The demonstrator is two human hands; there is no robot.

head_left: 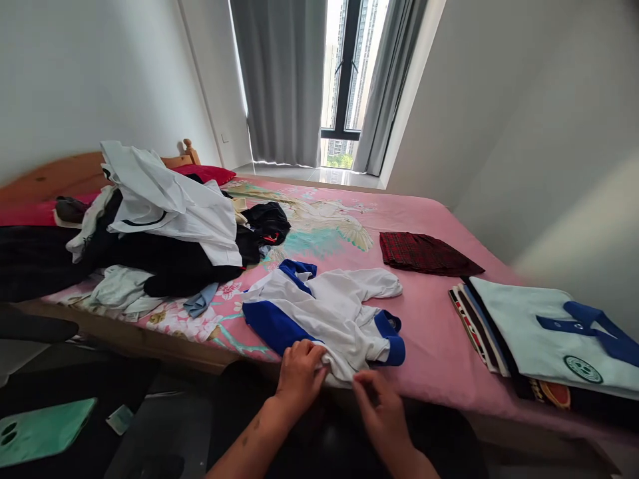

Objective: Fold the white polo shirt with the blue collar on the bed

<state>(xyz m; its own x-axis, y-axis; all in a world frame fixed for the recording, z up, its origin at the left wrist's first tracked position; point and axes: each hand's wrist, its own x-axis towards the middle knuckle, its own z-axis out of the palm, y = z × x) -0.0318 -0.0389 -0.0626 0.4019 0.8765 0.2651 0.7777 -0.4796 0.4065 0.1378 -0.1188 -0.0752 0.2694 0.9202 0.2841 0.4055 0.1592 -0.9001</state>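
A white and blue polo shirt (334,313) lies loosely spread and wrinkled at the bed's near edge, its blue collar pointing to the far left and one blue-cuffed sleeve to the right. My left hand (301,372) is closed on the shirt's near edge, fingers pinching the white cloth beside the blue panel. My right hand (380,407) is at the near right corner of the same edge, thumb and forefinger drawn together at the fabric. Its fingertips touch or nearly touch the cloth; whether they grip it is hard to see.
A heap of mixed clothes (170,219) covers the bed's left side. A folded plaid skirt (426,254) lies at the right, beyond a stack of folded shirts (529,332). At lower left are a green phone (44,432) and a small pale item (120,420). The pink bedsheet (429,332) shows between.
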